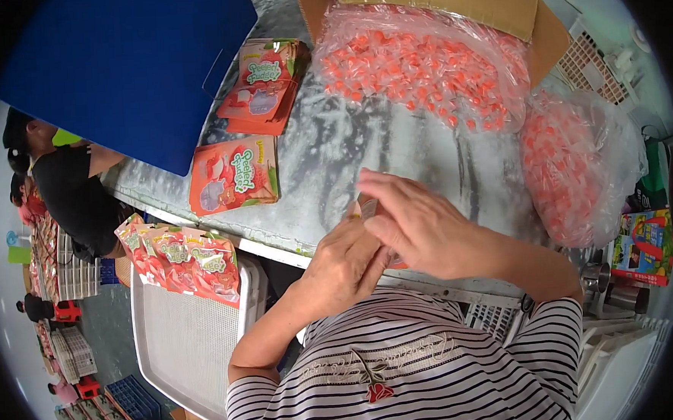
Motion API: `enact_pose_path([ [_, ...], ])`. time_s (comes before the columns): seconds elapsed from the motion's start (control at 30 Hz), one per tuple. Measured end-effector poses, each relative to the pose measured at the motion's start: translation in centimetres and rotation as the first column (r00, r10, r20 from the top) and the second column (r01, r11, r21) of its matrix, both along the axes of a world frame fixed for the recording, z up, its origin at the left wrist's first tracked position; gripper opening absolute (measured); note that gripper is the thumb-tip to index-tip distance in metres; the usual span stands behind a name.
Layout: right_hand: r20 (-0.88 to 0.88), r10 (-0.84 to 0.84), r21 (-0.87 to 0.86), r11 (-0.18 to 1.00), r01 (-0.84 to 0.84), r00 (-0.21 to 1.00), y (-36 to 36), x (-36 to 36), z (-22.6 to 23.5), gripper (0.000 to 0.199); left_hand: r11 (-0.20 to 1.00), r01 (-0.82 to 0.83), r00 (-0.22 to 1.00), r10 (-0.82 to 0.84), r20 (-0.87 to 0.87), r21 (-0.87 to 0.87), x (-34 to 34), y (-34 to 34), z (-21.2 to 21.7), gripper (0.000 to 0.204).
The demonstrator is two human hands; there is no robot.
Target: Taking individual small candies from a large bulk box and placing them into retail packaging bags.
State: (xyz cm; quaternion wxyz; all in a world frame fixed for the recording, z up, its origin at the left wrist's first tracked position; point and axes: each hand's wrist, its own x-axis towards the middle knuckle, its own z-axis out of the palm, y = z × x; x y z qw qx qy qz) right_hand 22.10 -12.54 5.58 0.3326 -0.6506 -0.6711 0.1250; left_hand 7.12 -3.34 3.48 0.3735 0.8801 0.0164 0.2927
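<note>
Over the near edge of the table (317,203), my two hands meet around a small pouch (367,207), mostly hidden, with a bit of its printed upper edge and some red showing. My left hand (345,259) is closed round its side. My right hand (432,224) reaches across the top, its fingers long and its thumb against the pouch's edge. Left of them lie a red pouch stack (232,176) and a banded stack (263,88). Beyond, an opened clear bag of red wrapped candies (420,69) spills from a carton (440,5).
A second candy bag (566,171) sits at the right table end. A white tray (184,347) with several filled pouches (183,260) stands lower left. A blue panel (131,69) overhangs the upper left. Another person (76,182) is beyond it. Metal cups (611,291) stand at right.
</note>
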Motion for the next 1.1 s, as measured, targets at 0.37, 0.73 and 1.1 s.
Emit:
enact_pose_path([
  [0.37, -0.636, -0.199, 0.014, 0.963, 0.27, 0.745, 3.0, 7.1, -4.5, 0.028, 0.936, -0.351, 0.935, 0.349, -0.065, -0.023, -3.4, 1.2, 0.9, 0.004],
  [0.73, 0.344, -0.546, -0.135, 0.776, 0.616, 0.764, 7.8, 16.6, -17.3, 0.062, 0.815, -0.573, 0.813, 0.553, -0.182, -0.088, -6.3, 0.2, 0.2, 0.015],
  [1.1, 0.193, -0.4, -0.002, 0.913, 0.408, 0.896, 0.4, 9.1, -18.2, 0.051, 0.847, -0.528, 0.845, 0.516, -0.138, -0.068, -5.8, 1.8, -0.9, 0.009],
])
